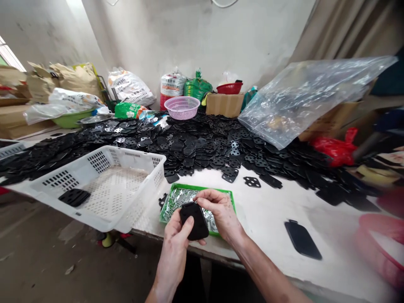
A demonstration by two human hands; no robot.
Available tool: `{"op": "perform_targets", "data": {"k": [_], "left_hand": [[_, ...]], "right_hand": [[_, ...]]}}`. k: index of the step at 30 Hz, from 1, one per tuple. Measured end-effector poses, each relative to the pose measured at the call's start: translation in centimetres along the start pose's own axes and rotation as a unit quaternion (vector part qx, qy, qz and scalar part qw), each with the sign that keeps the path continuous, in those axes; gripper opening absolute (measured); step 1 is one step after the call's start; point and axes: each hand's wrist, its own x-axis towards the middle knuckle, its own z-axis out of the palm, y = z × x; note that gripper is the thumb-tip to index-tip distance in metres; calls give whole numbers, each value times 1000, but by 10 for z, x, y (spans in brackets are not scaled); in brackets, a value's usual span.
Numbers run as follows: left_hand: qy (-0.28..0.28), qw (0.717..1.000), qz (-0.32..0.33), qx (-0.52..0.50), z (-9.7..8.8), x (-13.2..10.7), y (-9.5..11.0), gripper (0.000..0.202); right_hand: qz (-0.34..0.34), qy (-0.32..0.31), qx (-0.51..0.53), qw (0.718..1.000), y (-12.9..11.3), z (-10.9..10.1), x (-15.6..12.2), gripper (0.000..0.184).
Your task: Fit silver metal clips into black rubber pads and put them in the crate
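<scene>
My left hand is closed around a black plastic plate with rounded corners, the thumb lying across its face. At the plate's upper edge, the fingers of my right hand are pinched together; whatever they hold is too small to make out. Both hands are over a green tray filled with small silvery metal pins. A black piece with holes partly shows beside the tray's left side.
A white plastic basket at left holds a few black plates. Behind lies a wide heap of black plates. To the right are a single black plate and a pink basin. A clear plastic bag covers part of the heap.
</scene>
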Motion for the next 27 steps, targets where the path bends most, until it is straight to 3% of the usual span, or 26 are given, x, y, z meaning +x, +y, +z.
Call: {"op": "perform_targets", "data": {"k": [4, 8, 13, 18, 21, 25, 27], "left_hand": [[31, 995, 35, 89, -4, 0, -4, 30], [70, 969, 74, 224, -7, -1, -6, 34], [88, 958, 84, 259, -7, -2, -4, 33], [105, 987, 48, 115, -9, -2, -5, 43], [60, 998, 15, -12, -10, -2, -4, 44], [-25, 979, -103, -172, -21, -2, -1, 31], [-54, 961, -132, -238, -30, -3, -4, 25]], "right_hand": [[-5, 20, -37, 999, 1, -1, -4, 13], [-25, 33, -98, 994, 2, -3, -8, 11], [-36, 54, -131, 989, 3, 1, -14, 10], [-112, 74, -184, 974, 7, 9, -24, 12], [-197, 68, -217, 954, 10, 10, -27, 17], [-264, 28, -287, 921, 9, 7, -28, 19], [-292, -2, -343, 893, 8, 7, -29, 22]]}}
